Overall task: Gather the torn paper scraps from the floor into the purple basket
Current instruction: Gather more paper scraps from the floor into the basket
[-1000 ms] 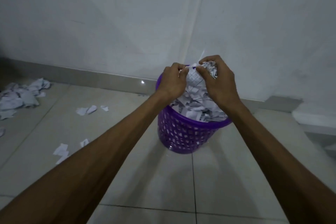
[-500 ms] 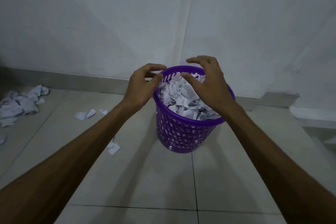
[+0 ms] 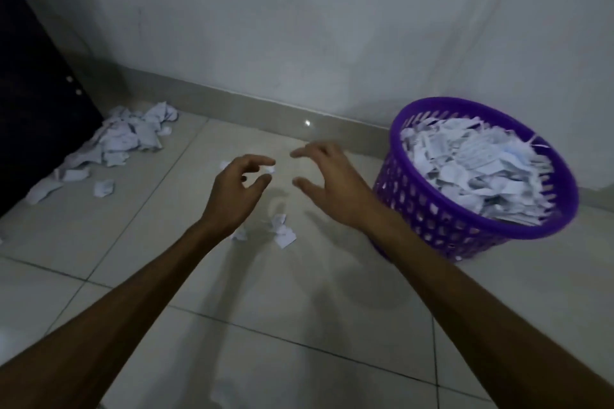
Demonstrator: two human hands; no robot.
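Purple basket (image 3: 442, 209) perforated, heaped with white scraps (image 3: 475, 163).

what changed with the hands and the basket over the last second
Both hands let go of the wad of scraps they held over the purple basket and left it. The left hand and right hand now reach, empty and apart, over the loose scraps on the floor. The basket stays full; the pile by the wall is untouched.
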